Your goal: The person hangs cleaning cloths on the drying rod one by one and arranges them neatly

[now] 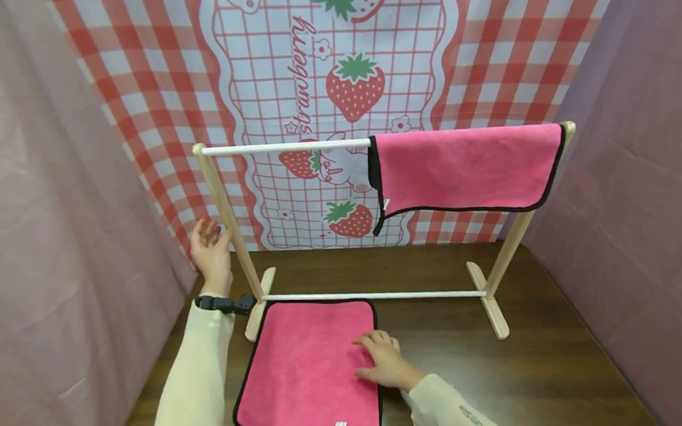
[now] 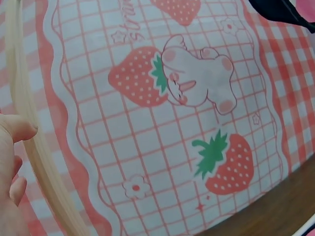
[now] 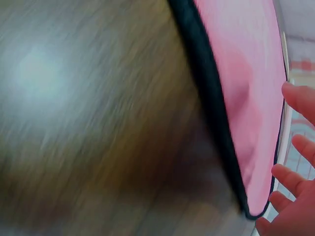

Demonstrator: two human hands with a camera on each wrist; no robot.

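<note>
A pink towel point(image 1: 309, 369) with black edging and a small white label lies spread flat on the table. Above its right edge hovers my right hand point(image 1: 386, 360), fingers apart and holding nothing; whether a fingertip touches the cloth I cannot tell. In the right wrist view the fingers point(image 3: 293, 179) are spread beside the towel point(image 3: 241, 98). My left hand point(image 1: 211, 255) is beside the left post point(image 1: 230, 225) of a wooden rack, fingers loosely bent, thumb close to the post. A second pink towel point(image 1: 469, 171) is draped over the right half of the rack's top bar.
The white top bar point(image 1: 285, 148) shows bare on its left half. A lower bar point(image 1: 415, 295) runs just behind the flat towel, between the rack's wooden feet point(image 1: 488, 300). Behind hangs a strawberry-print cloth point(image 1: 253, 82), with plain curtains point(image 1: 29, 223) at both sides.
</note>
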